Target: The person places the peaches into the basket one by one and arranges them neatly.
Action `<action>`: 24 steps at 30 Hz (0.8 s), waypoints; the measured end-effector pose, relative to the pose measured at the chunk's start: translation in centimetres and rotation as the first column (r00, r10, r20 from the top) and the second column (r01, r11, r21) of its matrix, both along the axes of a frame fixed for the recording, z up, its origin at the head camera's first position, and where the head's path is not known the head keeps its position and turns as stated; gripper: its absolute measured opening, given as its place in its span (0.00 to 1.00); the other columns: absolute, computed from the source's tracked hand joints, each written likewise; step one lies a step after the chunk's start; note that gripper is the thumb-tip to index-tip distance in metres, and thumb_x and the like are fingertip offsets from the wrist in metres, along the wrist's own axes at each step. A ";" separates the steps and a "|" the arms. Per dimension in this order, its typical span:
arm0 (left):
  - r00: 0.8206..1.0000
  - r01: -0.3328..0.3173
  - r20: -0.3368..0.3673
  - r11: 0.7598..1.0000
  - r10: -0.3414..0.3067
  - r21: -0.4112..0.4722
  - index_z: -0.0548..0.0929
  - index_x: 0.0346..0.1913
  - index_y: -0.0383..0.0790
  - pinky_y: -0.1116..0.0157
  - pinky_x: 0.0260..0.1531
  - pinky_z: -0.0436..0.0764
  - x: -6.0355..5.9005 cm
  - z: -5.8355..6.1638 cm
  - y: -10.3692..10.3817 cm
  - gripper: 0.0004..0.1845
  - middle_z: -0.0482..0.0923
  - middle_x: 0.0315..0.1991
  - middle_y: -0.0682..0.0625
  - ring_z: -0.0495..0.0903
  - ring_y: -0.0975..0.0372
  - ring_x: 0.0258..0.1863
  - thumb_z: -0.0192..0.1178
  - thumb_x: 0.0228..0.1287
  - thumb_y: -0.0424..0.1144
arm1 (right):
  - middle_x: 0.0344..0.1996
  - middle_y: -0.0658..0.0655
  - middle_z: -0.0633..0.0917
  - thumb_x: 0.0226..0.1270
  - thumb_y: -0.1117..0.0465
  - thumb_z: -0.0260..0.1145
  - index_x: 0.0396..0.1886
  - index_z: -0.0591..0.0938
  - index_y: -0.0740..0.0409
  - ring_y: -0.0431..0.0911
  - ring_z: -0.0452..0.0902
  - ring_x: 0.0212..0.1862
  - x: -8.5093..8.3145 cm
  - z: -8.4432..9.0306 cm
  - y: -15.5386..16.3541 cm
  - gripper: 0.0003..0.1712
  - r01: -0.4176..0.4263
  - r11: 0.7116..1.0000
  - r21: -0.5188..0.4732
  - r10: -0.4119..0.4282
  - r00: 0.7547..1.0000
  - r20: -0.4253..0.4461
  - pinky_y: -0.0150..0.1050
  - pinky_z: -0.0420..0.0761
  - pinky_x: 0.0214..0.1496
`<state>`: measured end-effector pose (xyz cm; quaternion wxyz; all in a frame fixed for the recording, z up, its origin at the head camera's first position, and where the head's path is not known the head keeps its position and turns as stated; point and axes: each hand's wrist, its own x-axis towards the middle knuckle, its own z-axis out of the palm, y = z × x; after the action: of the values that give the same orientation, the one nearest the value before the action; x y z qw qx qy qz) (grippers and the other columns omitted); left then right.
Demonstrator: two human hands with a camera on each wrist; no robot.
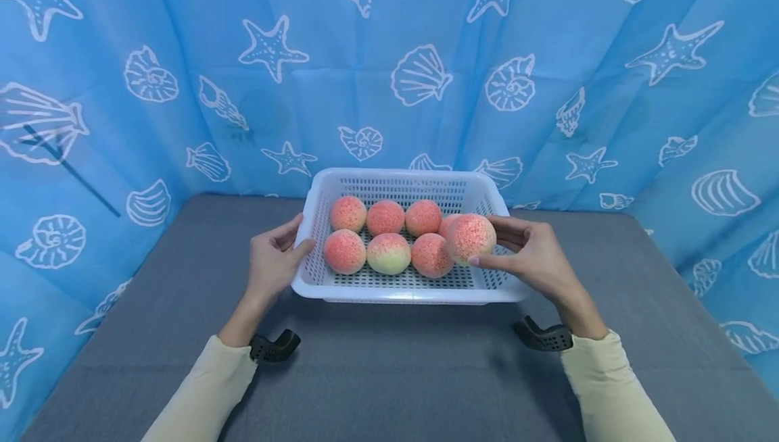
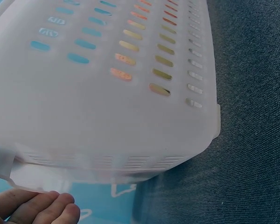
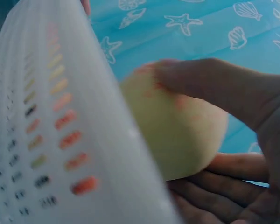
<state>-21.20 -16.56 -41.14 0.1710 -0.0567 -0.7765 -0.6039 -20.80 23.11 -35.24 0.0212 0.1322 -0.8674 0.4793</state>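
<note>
— Head view first: where does the fruit stand?

— The right hand (image 1: 535, 256) holds a round pink-and-yellow speckled peach (image 1: 470, 238) just over the right rim of the white slotted plastic basket (image 1: 316, 209), which sits mid-way across the grey fabric-covered desk (image 1: 389, 374). Seven more peaches (image 1: 387, 253) lie inside in two rows; one at the far right is mostly hidden behind the held one.

— How is that right hand set?

— Its fingers are curled round the peach, thumb on the near side and the others cupping the far side. The right wrist view shows the thumb (image 3: 210, 86) pressed on the pale skin and the fingers (image 3: 224, 184) under it, close against the basket's wall.

— And the left hand (image 1: 275, 259)?

— It rests on the basket's left rim, thumb over the edge, fingers loosely bent against the outer wall. The left wrist view shows only the fingertips (image 2: 42, 207) under the rim, so how firmly it holds cannot be told.

— What would make the step go well?

— As a judgement: the person should keep the left hand steadying the basket so it does not slide, carry the peach clear of the rim, and keep the pinch light, since the fruit looks soft and round enough to roll.
</note>
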 end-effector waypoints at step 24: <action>1.000 -0.003 0.016 1.000 0.003 0.002 0.73 0.68 0.29 0.62 0.48 0.83 0.2 -0.1 0.1 0.29 0.77 0.63 0.34 0.80 0.45 0.59 0.66 0.65 0.26 | 0.47 0.59 0.87 0.43 0.56 0.86 0.56 0.85 0.64 0.50 0.82 0.45 -0.8 2.1 -0.6 0.37 -0.212 0.834 0.510 0.220 0.974 0.046 0.47 0.83 0.44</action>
<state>-21.01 -16.49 -41.19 0.1657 -0.0505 -0.7773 -0.6048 -21.60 22.54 -33.15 -0.0627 0.2333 -0.9427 0.2302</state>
